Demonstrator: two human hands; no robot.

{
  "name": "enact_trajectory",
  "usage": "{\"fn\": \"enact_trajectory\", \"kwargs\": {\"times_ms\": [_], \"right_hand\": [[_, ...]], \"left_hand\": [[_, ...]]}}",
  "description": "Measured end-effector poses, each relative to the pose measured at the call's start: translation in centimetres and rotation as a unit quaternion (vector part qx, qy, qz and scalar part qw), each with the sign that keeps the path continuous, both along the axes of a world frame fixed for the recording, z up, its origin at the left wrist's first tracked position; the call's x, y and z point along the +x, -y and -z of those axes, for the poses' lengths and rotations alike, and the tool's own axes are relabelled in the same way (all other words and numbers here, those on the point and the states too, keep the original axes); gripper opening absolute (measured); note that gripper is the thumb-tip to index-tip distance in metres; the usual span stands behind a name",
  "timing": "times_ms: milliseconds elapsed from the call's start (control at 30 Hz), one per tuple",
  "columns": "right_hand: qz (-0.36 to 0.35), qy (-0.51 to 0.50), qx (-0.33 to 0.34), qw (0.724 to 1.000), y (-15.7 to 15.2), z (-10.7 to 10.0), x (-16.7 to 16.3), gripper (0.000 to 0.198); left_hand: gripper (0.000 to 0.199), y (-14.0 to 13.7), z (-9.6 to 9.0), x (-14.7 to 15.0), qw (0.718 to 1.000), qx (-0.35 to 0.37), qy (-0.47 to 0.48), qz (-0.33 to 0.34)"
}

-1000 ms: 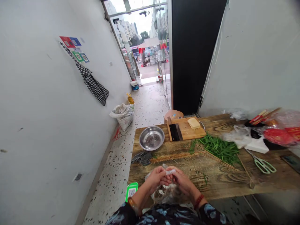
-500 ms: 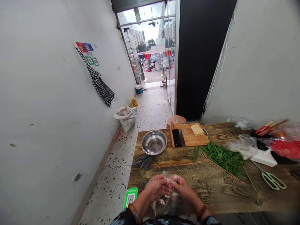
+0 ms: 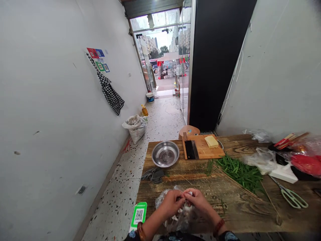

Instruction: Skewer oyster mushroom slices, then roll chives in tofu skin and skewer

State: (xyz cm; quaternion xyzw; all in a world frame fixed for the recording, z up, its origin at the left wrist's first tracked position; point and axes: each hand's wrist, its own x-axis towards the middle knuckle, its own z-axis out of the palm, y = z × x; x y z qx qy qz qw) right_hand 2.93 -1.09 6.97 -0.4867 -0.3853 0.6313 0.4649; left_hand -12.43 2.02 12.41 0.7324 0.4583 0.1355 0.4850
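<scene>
My left hand (image 3: pixel 173 202) and my right hand (image 3: pixel 199 201) meet at the fingertips above the near edge of the wooden table. Both are closed in a pinch. A small white piece (image 3: pixel 191 193) shows at the fingers of my right hand; its kind is too small to tell. What the left fingers grip is hidden. Under and behind the hands lies a clear plastic bag (image 3: pixel 185 223) with whitish bits in it. Left of my left forearm stands a green card with a QR code (image 3: pixel 138 215).
Farther back are a steel bowl (image 3: pixel 165 154), a grey cloth (image 3: pixel 155 176), and a cutting board (image 3: pixel 204 152) bearing a cleaver (image 3: pixel 191 149) and a pale yellow stack (image 3: pixel 211 141). Cut green leaves (image 3: pixel 239 170), thin sticks (image 3: pixel 235 182) and scissors (image 3: pixel 292 195) lie to the right.
My left hand has turned so its back faces up more, and its fingers have closed in against the right hand's. The view has tilted slightly upward.
</scene>
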Motion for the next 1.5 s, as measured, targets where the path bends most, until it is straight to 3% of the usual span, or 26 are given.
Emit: {"fn": "enact_trajectory", "kwargs": {"times_ms": [100,233,367,467,600,867,967,1067,1233,1500], "right_hand": [[-0.002,0.026,0.008,1.000,0.3,0.0,0.2,0.042],[0.001,0.072,0.021,0.997,0.6,0.4,0.0,0.032],[0.005,0.149,0.045,0.988,0.8,0.6,-0.1,0.026],[0.009,0.226,0.085,0.970,1.1,0.0,0.0,0.016],[0.010,0.317,0.135,0.939,1.8,-0.9,0.0,0.016],[0.025,0.411,0.190,0.891,2.3,-1.2,-0.7,0.019],[0.031,0.421,0.201,0.884,2.4,-1.6,-0.5,0.020],[0.033,0.421,0.198,0.885,2.5,-1.7,-0.2,0.020],[0.059,0.413,0.148,0.897,2.7,-1.1,0.2,0.015],[0.039,0.394,0.085,0.914,5.4,0.0,1.9,0.011]], "left_hand": [[0.021,-1.2,-0.1,-0.5,0.999,-0.007,0.000,-0.034],[0.037,-1.7,0.1,-0.6,0.998,0.030,-0.005,0.059],[0.025,-1.4,1.4,0.0,0.999,0.009,-0.019,0.041],[0.015,-1.2,2.5,0.4,1.000,-0.014,-0.012,-0.001],[0.022,-1.1,3.1,0.7,0.997,-0.073,0.021,-0.032],[0.031,-1.5,1.7,0.2,0.989,-0.137,0.029,0.050],[0.027,-1.7,1.9,0.1,0.992,-0.106,-0.002,0.074],[0.023,-1.8,2.1,0.3,0.997,-0.029,-0.031,0.066],[0.022,-1.9,1.7,0.1,0.989,0.090,-0.074,0.091],[0.025,-1.9,2.8,-2.3,0.976,0.132,-0.140,0.099]]}}
